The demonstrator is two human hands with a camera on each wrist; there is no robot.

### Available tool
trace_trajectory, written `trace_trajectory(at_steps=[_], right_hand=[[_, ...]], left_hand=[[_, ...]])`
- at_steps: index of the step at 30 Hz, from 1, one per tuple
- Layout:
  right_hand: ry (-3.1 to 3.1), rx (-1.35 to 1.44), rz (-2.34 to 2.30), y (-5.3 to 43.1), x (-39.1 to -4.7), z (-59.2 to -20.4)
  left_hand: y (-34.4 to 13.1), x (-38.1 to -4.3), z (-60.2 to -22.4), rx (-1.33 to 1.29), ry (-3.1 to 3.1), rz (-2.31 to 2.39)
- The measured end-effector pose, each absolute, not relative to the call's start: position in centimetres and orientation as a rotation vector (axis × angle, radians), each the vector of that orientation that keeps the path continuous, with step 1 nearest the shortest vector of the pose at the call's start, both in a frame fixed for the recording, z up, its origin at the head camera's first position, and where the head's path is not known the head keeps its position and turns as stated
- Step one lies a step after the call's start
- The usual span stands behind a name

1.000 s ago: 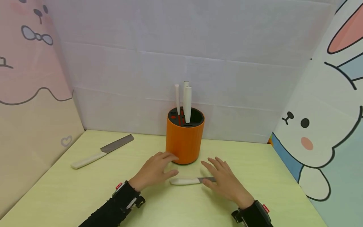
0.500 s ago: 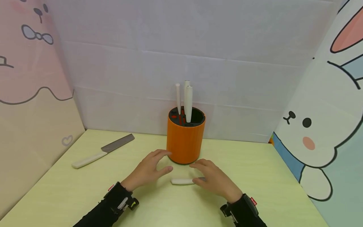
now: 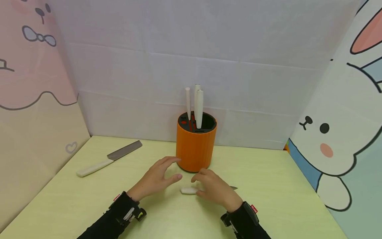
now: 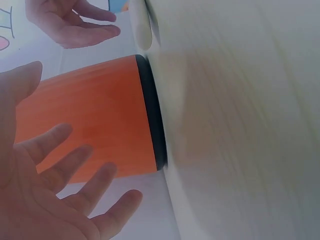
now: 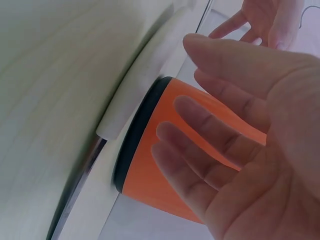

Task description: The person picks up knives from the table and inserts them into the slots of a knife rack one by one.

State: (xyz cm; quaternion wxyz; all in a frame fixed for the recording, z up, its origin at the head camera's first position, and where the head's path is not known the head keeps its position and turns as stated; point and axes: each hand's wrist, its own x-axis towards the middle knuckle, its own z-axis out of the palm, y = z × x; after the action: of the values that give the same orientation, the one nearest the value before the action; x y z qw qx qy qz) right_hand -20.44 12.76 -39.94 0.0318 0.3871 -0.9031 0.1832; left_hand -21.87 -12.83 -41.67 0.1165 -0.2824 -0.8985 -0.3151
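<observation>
A small knife with a white handle [image 3: 188, 190] lies flat on the table in front of the orange knife block [image 3: 195, 149]. My right hand [image 3: 215, 188] hovers over this knife, fingers loosely bent and holding nothing; it hides the middle of the knife in the head view. In the right wrist view the knife's handle [image 5: 145, 75] rests on the tabletop, apart from the fingers. My left hand [image 3: 158, 179] is held with fingers spread at the left front of the block. Its palm faces the block in the left wrist view, with nothing in its grasp.
Several white-handled knives [image 3: 199, 109] stand in the block's black top. A broad-bladed knife [image 3: 110, 159] lies at the left of the pale yellow table [image 3: 167, 219]. Behind is a white wall covering [image 3: 134, 99], with cartoon-printed panels on both sides.
My right hand has moved left along the small knife, from its blade toward its handle, and the blade tip now shows. My left hand drew back slightly left.
</observation>
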Motion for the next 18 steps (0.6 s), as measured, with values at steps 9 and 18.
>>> trace_trajectory(at_steps=[9, 18], right_hand=[[-2.751, 1.216, 0.465, 12.4, -20.5, -40.8], [-2.773, 1.242, 0.421, 11.7, -20.3, -41.3]], left_hand=[[-12.9, -22.1, -41.8, -0.837, -2.601, -0.920], [-12.9, -22.2, -41.7, -0.846, -2.608, -0.942]])
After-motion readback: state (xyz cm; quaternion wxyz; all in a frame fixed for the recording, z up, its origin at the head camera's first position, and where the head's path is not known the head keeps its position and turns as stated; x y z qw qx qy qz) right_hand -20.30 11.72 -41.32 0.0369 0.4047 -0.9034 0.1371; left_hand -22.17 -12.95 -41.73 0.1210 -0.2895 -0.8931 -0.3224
